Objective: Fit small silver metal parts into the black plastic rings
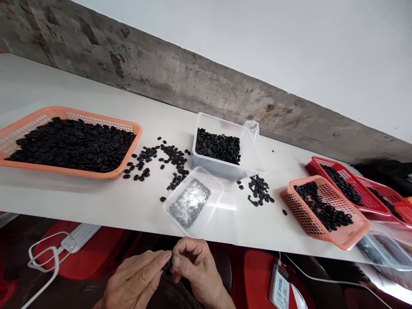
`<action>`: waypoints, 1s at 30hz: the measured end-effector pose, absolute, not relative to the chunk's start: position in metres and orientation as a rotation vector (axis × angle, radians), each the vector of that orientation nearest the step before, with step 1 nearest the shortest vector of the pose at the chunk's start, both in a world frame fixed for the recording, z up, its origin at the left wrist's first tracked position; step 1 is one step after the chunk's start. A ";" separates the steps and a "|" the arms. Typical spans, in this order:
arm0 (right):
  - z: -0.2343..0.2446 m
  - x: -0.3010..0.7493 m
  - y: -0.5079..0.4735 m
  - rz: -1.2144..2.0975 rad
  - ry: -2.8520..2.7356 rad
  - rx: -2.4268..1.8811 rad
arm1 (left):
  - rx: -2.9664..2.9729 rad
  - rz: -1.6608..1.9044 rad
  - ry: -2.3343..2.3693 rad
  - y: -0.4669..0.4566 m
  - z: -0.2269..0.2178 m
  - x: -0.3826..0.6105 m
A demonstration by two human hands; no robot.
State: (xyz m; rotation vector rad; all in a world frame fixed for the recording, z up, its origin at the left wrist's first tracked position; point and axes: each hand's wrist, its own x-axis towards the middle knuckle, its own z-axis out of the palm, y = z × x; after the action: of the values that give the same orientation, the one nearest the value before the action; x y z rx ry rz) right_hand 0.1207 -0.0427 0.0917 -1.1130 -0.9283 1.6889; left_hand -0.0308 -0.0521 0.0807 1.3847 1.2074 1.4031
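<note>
Close to the table's front edge, my left hand [137, 277] and my right hand [201, 270] meet, fingertips pinched round a small black plastic part [168, 267]. Fingers hide most of that part, so its full shape does not show. Just beyond them, a shallow clear tray [216, 185] holds many tiny silvery metal pieces [189, 204]. Behind it stands a deeper translucent box [249, 148] partly filled with small black pieces [217, 146]. Loose black oval parts [175, 156] lie left of this box, and a pile of black pieces [259, 189] lies to its right.
At the left, a wide orange basket [80, 173] is heaped with black oval parts. A smaller orange basket [302, 214] and red baskets [370, 205] with black parts stand at the right. Red stools [257, 274] and a white power strip [279, 285] are below the table [151, 214].
</note>
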 end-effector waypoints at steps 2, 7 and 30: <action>0.091 0.119 -0.044 1.662 -0.949 -1.105 | 1.422 1.388 1.183 -0.049 0.082 -0.034; 0.089 0.119 -0.047 1.318 -1.227 -1.144 | 1.248 1.230 1.154 -0.039 0.084 -0.038; 0.100 0.118 -0.044 1.530 -0.943 -1.108 | 0.918 1.259 1.214 -0.053 0.095 -0.019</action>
State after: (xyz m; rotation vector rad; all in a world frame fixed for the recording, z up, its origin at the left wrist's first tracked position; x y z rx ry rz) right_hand 0.1181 -0.0443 0.1002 -1.1083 -0.9433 1.5299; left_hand -0.0194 -0.0535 0.0949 0.9182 1.2138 1.2588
